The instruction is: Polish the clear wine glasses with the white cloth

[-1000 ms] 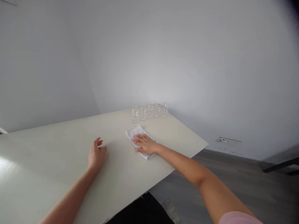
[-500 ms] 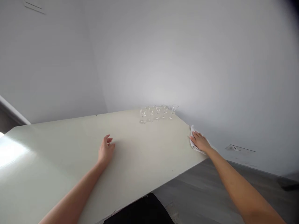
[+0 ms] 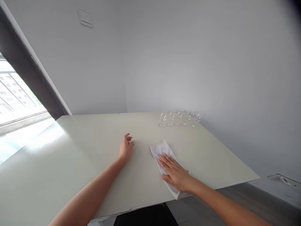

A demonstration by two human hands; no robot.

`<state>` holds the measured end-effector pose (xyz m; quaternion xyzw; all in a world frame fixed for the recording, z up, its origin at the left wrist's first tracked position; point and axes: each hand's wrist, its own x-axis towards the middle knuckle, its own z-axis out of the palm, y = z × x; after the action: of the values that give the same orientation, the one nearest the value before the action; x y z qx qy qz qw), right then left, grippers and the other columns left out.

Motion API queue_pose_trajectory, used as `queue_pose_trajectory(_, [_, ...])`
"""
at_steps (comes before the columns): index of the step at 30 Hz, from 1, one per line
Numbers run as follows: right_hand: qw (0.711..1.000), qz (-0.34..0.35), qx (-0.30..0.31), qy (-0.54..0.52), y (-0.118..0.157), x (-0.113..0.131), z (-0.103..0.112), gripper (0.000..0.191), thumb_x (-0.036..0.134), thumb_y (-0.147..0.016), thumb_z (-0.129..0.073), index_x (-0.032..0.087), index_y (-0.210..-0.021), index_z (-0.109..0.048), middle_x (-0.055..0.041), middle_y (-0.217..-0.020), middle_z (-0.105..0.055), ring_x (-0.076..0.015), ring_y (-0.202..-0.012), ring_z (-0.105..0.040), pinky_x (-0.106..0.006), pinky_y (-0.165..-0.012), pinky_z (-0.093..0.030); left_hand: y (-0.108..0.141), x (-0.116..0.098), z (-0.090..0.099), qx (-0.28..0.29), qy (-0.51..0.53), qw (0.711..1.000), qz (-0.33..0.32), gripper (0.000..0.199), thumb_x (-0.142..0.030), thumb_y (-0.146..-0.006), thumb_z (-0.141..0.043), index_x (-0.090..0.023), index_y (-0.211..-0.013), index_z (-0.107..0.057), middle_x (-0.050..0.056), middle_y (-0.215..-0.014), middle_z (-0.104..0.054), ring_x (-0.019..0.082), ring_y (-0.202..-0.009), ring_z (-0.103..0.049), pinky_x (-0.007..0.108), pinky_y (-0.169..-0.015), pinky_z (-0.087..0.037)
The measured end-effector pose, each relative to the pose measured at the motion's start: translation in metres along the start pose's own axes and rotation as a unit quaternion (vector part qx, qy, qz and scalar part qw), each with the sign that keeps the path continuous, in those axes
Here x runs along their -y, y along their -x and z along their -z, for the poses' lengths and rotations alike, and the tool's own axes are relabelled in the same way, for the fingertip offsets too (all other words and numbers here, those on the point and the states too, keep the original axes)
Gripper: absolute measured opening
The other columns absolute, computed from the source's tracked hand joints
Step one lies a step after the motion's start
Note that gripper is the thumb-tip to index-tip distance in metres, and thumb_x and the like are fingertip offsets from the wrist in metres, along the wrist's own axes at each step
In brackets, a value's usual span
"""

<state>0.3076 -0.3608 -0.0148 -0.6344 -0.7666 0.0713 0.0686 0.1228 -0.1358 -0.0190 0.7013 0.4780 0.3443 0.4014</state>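
A white cloth (image 3: 162, 147) lies flat on the pale tabletop (image 3: 98, 135), one end reaching the front edge. My right hand (image 3: 175, 172) presses down on it, palm down with the fingers stretched and a little spread. To the left, my left hand (image 3: 127, 147) rests on its side on the table, fingers loosely bent and thumb apart, holding nothing. Several clear stemmed glasses (image 3: 164, 116) stand upright in a cluster near the far right part of the table, beyond both hands and touched by neither.
Grey walls (image 3: 188, 56) meet in a corner behind the table. A wall switch (image 3: 85, 18) is at upper left, beside a bright window (image 3: 18, 91) with railings. Something black (image 3: 147, 216) shows below the front edge, and a socket (image 3: 285, 181) sits low on the right wall.
My right hand has slid the cloth from the table's right edge leftward and nearer to me, spreading it flatter. My left hand keeps its pose. The view has turned left.
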Motion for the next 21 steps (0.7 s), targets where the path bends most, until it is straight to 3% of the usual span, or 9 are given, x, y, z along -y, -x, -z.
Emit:
queue_pose_trajectory(2, [0.999, 0.030, 0.015, -0.011, -0.039, -0.001, 0.001, 0.063, 0.053, -0.088, -0.026, 0.020, -0.141, -0.015, -0.0046, -0.147, -0.011, -0.0222, -0.135, -0.004, -0.041, -0.110, -0.009, 0.001, -0.001, 0.000, -0.003, 0.003, 1.000, -0.002, 0.046, -0.022, -0.074, -0.048, -0.024, -0.119, -0.040, 0.005, -0.106, -0.055, 0.015, -0.084, -0.054, 0.031, -0.077, -0.043])
queue_pose_trajectory(5, [0.999, 0.020, 0.026, -0.011, -0.104, -0.017, 0.002, 0.066, 0.057, -0.087, -0.020, 0.018, -0.140, -0.018, -0.0053, -0.147, -0.012, -0.0223, -0.135, -0.005, -0.040, -0.109, -0.008, 0.001, -0.002, 0.000, -0.010, 0.002, 1.000, -0.002, 0.045, -0.020, -0.073, -0.048, -0.023, -0.117, -0.041, 0.005, -0.104, -0.056, 0.015, -0.084, -0.054, 0.031, -0.078, -0.043])
queue_pose_trajectory(11, [0.993, -0.111, 0.033, 0.023, -0.222, -0.066, 0.010, 0.065, 0.056, -0.087, -0.016, 0.019, -0.141, -0.017, -0.0026, -0.148, -0.011, -0.0202, -0.135, -0.005, -0.035, -0.108, -0.007, 0.003, -0.002, 0.000, -0.007, -0.002, 1.000, -0.012, 0.047, -0.016, -0.072, -0.046, -0.024, -0.118, -0.040, 0.004, -0.103, -0.056, 0.015, -0.090, -0.052, 0.032, -0.081, -0.040])
queue_pose_trajectory(17, [0.979, -0.200, 0.027, 0.026, -0.294, -0.112, 0.022, 0.064, 0.048, -0.089, -0.012, 0.011, -0.140, -0.016, -0.0118, -0.147, -0.011, -0.0276, -0.134, -0.009, -0.044, -0.104, -0.011, 0.004, -0.001, -0.001, -0.007, 0.013, 1.000, -0.008, 0.046, -0.015, -0.073, -0.045, -0.026, -0.118, -0.041, 0.003, -0.103, -0.055, 0.014, -0.089, -0.051, 0.032, -0.083, -0.040])
queue_pose_trajectory(21, [0.979, -0.201, 0.027, 0.023, -0.323, -0.111, 0.027, 0.063, 0.046, -0.089, -0.011, 0.009, -0.140, -0.017, -0.0138, -0.147, -0.011, -0.0292, -0.133, -0.009, -0.046, -0.103, -0.011, 0.005, -0.001, -0.001, -0.041, 0.038, 0.998, -0.004, 0.047, -0.016, -0.074, -0.045, -0.025, -0.120, -0.038, 0.005, -0.105, -0.052, 0.014, -0.085, -0.052, 0.031, -0.078, -0.043])
